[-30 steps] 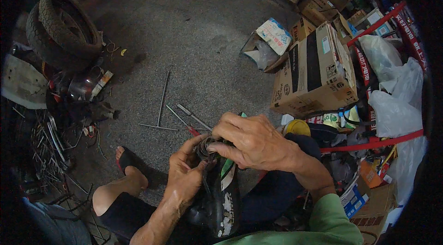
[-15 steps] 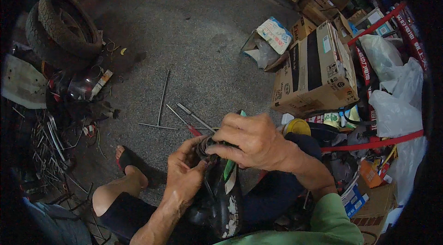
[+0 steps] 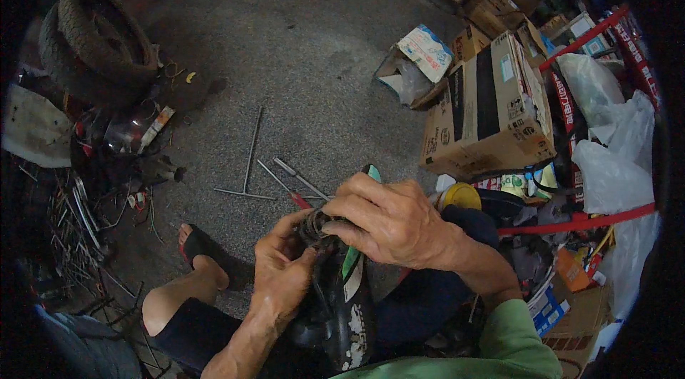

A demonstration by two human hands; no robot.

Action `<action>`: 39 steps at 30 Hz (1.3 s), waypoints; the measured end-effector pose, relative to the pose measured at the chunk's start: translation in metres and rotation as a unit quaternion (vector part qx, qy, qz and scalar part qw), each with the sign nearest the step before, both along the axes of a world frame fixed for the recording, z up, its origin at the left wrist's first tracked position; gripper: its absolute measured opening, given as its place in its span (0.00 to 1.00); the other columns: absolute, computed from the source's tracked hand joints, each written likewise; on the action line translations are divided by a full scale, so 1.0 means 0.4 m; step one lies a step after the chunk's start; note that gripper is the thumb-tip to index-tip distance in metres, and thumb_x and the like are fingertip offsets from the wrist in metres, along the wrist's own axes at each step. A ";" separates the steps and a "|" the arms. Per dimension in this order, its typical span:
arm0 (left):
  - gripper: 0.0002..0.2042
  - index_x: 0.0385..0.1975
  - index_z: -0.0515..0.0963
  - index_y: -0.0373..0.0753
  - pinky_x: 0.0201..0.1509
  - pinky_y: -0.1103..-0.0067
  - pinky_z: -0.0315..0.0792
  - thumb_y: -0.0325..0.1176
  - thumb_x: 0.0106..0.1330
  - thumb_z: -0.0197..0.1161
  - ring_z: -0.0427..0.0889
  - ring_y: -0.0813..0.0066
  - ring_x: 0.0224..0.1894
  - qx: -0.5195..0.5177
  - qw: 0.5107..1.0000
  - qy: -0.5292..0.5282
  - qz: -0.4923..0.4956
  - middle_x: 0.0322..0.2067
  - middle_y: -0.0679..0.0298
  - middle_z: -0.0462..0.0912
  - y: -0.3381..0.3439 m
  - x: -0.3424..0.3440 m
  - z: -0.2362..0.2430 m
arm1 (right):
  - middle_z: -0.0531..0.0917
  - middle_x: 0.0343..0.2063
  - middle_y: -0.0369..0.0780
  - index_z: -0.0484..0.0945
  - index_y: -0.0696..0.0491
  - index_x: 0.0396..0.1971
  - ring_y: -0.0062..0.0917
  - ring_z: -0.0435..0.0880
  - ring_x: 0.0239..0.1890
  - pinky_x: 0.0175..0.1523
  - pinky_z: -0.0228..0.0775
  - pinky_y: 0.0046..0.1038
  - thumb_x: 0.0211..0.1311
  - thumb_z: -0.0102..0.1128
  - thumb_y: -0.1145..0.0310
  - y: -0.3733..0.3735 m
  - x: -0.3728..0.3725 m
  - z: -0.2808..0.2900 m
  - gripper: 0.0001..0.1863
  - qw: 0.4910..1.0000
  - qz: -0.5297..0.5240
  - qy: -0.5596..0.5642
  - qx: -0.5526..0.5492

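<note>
Hands meet over a black part with a green strip (image 3: 351, 261). Left hand (image 3: 282, 272) grips it from below; right hand (image 3: 389, 222) clamps over its top, near loose rods (image 3: 250, 154) on the floor.

Soft, even daylight fills the scene, brightest on the grey floor (image 3: 307, 44) at the top. Shadows are faint and short. Strong fisheye bending curves the cardboard box (image 3: 489, 104) edges, and a black vignette swallows the corners. The left side is dim and murky.
</note>
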State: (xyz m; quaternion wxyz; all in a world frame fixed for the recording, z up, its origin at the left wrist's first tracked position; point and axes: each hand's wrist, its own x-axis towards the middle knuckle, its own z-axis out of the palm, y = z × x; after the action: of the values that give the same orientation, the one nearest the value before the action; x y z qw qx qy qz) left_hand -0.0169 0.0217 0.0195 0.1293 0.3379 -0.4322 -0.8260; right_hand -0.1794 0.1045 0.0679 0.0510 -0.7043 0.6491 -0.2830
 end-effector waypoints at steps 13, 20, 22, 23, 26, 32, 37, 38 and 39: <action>0.19 0.51 0.72 0.30 0.53 0.80 0.72 0.14 0.58 0.58 0.79 0.76 0.47 -0.055 0.998 0.013 0.010 0.44 0.61 0.82 0.003 0.001 -0.001 | 0.77 0.31 0.40 0.78 0.55 0.35 0.30 0.81 0.25 0.26 0.74 0.28 0.51 0.70 0.69 0.002 -0.007 0.018 0.13 0.996 -0.001 -0.086 0.038; 0.18 0.50 0.73 0.30 0.53 0.81 0.72 0.15 0.59 0.58 0.79 0.77 0.46 -0.071 0.997 0.005 0.007 0.43 0.61 0.82 0.000 0.001 0.003 | 0.76 0.32 0.39 0.78 0.53 0.36 0.34 0.82 0.29 0.31 0.77 0.32 0.53 0.68 0.66 0.008 -0.007 0.007 0.13 0.997 -0.009 -0.062 0.044; 0.17 0.50 0.73 0.30 0.53 0.80 0.72 0.16 0.59 0.59 0.79 0.77 0.46 -0.050 0.999 0.000 0.010 0.42 0.61 0.82 0.002 0.004 0.001 | 0.77 0.32 0.39 0.78 0.54 0.36 0.34 0.82 0.30 0.31 0.77 0.32 0.53 0.68 0.67 0.006 -0.007 0.014 0.12 0.993 -0.015 -0.095 0.062; 0.17 0.50 0.73 0.31 0.53 0.80 0.73 0.16 0.59 0.60 0.79 0.77 0.46 -0.027 1.000 -0.005 0.007 0.42 0.61 0.82 0.001 0.004 0.003 | 0.77 0.32 0.40 0.79 0.54 0.36 0.33 0.82 0.30 0.31 0.76 0.31 0.53 0.68 0.68 0.005 -0.007 0.017 0.11 0.991 -0.018 -0.111 0.071; 0.17 0.50 0.74 0.33 0.53 0.80 0.74 0.18 0.60 0.62 0.80 0.76 0.46 0.035 0.999 -0.008 -0.004 0.43 0.60 0.82 -0.006 0.003 0.018 | 0.79 0.33 0.43 0.81 0.59 0.38 0.26 0.82 0.27 0.28 0.74 0.24 0.52 0.69 0.73 0.002 -0.021 0.030 0.13 0.988 -0.014 -0.154 0.016; 0.16 0.51 0.73 0.33 0.53 0.79 0.75 0.16 0.62 0.58 0.80 0.75 0.47 0.054 0.998 -0.012 -0.026 0.46 0.60 0.80 -0.014 0.006 0.015 | 0.81 0.37 0.45 0.81 0.58 0.42 0.31 0.82 0.35 0.36 0.75 0.29 0.52 0.70 0.72 0.004 -0.042 0.040 0.16 0.990 0.005 -0.140 -0.012; 0.18 0.52 0.72 0.32 0.56 0.78 0.74 0.13 0.61 0.54 0.79 0.75 0.49 0.039 0.999 0.012 -0.034 0.46 0.60 0.80 -0.004 -0.002 0.017 | 0.79 0.41 0.44 0.78 0.55 0.45 0.38 0.77 0.48 0.53 0.70 0.36 0.50 0.68 0.72 0.011 -0.039 0.030 0.19 0.987 0.054 -0.139 0.055; 0.18 0.52 0.72 0.32 0.56 0.78 0.73 0.13 0.61 0.53 0.79 0.75 0.49 0.036 0.998 0.011 -0.042 0.46 0.61 0.80 -0.004 -0.001 0.014 | 0.79 0.42 0.44 0.77 0.55 0.45 0.39 0.76 0.49 0.55 0.69 0.36 0.50 0.68 0.72 0.014 -0.041 0.025 0.20 0.986 0.061 -0.138 0.070; 0.18 0.52 0.72 0.32 0.56 0.78 0.73 0.13 0.61 0.53 0.79 0.75 0.49 0.035 0.998 0.014 -0.043 0.46 0.61 0.80 -0.003 0.000 0.010 | 0.79 0.42 0.44 0.77 0.55 0.45 0.39 0.76 0.49 0.54 0.69 0.36 0.50 0.67 0.72 0.015 -0.042 0.024 0.20 0.984 0.063 -0.148 0.072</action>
State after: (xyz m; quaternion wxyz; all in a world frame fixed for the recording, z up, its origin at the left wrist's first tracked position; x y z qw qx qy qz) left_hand -0.0171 0.0206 0.0235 0.0878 0.3121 -0.4152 -0.8500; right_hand -0.1962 0.1106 0.0775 0.2146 -0.6884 0.6075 -0.3331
